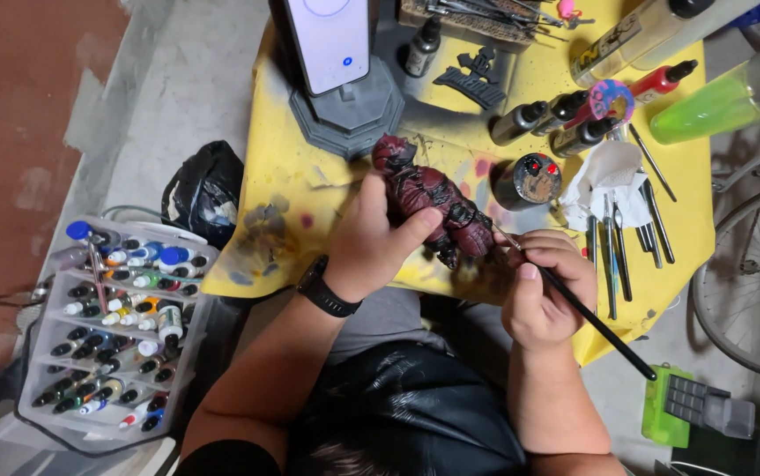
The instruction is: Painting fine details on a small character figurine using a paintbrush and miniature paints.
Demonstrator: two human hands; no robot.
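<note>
My left hand [371, 242], with a black watch on the wrist, grips a dark red and black model figure [433, 198] over the yellow table cover [283, 159]. The figure lies tilted, head toward the upper left. My right hand [543, 286] holds a thin black paintbrush [596, 322] like a pen, its tip touching the figure's lower end near the legs. The brush handle runs down to the right past my fingers.
A phone [327, 40] stands on a grey base [344, 110] behind the figure. Paint bottles [556, 119], a small paint-smeared pot [528, 179], a crumpled tissue [613, 176] and several metal tools [631, 234] lie on the right. A clear rack of paint bottles [115, 330] sits lower left. A bicycle wheel [750, 291] is at the far right.
</note>
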